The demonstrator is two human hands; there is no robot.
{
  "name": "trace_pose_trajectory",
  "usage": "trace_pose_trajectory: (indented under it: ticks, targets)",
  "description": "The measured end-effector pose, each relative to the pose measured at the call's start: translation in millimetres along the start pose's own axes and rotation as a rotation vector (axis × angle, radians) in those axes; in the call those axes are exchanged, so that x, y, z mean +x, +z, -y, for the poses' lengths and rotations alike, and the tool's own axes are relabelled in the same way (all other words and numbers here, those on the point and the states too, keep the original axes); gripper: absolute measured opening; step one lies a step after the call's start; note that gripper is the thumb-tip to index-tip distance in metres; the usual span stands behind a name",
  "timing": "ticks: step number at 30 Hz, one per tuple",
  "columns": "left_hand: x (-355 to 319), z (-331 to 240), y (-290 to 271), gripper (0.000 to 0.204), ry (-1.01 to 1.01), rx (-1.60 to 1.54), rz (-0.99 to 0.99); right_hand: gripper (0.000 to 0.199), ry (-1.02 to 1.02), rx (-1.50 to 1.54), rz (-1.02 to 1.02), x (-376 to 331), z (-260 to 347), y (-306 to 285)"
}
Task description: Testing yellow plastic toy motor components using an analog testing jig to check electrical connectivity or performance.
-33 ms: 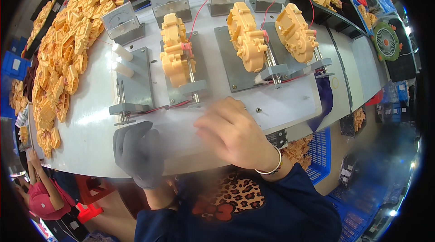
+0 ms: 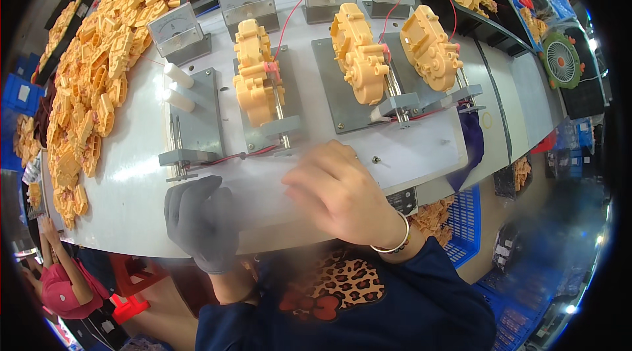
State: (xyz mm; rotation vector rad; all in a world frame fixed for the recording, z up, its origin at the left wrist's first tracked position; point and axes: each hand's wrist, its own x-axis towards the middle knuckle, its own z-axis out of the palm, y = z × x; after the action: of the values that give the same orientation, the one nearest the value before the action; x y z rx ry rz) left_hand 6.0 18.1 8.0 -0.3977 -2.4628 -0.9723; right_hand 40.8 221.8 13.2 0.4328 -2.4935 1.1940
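My left hand (image 2: 201,223), in a grey glove, is curled closed at the table's front edge, below the leftmost metal test stand (image 2: 197,114). Whatever its fingers may hold is hidden. My bare right hand (image 2: 339,196) is bent with fingers drawn together and pointing left; the fingertips are blurred, and nothing in them can be made out. Beyond my hands, a yellow plastic gearbox housing (image 2: 255,75) sits on the second stand. Two more gearbox housings (image 2: 361,55) (image 2: 429,48) rest on stands to the right. Two white posts (image 2: 178,88) rise from the leftmost stand, which holds no housing.
Several analog meters (image 2: 245,1) line the back, with red wires hanging nearby. A large heap of yellow housings (image 2: 99,81) covers the left. A small metal part (image 2: 376,160) lies right of my hand. A blue basket (image 2: 466,226) stands below right. Another person (image 2: 69,278) works at far left.
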Motion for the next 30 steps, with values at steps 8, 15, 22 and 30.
trace_pose_trajectory:
  ticks: [8,15,22,30]
  targets:
    - [0.7,-2.2,0.5,0.018,-0.013,0.006,-0.010,0.017,0.050,-0.057,-0.046,0.9,2.8,2.0]
    - [0.5,-1.4,1.5,0.018,-0.004,0.016,-0.012,0.017,0.035,-0.073,-0.012,3.3,0.4,2.9]
    - [0.7,-0.7,0.9,0.018,0.021,0.022,-0.014,0.017,-0.004,-0.084,-0.012,2.4,2.2,3.2]
    - [0.9,-2.2,1.2,0.018,0.022,0.024,-0.015,0.016,-0.011,-0.093,-0.009,2.0,2.0,3.5]
